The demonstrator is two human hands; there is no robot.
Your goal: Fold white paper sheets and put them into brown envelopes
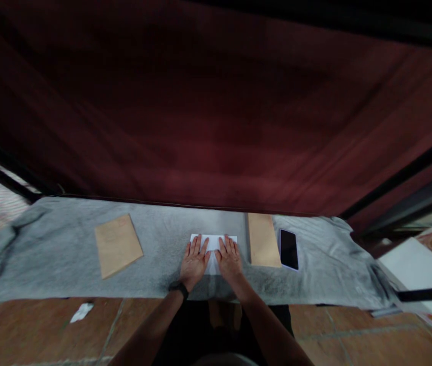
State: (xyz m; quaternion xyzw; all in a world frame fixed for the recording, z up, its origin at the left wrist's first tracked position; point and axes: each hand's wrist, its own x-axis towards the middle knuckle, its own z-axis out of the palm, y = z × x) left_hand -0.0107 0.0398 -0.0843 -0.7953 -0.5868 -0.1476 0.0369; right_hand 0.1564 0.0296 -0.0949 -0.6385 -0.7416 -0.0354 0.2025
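A white sheet of paper (212,243) lies on the grey cloth in front of me, its middle showing between my hands. My left hand (194,262) rests flat on the paper's left side, fingers stretched forward. On the right side, my right hand (228,260) presses down the same way, palm down. Both hands partly cover the sheet, so its left and right parts are hidden. A brown envelope (264,241) lies to the right of my right hand, apart from it. Another brown envelope (119,245) is further off to the left, tilted on the cloth.
The grey cloth (162,223) covers a long narrow surface against a dark red panel (216,127). Beside the right envelope lies a phone (288,249). White board-like pieces (418,267) stand at the far right. A crumpled white scrap (82,312) is on the tiled floor (132,320).
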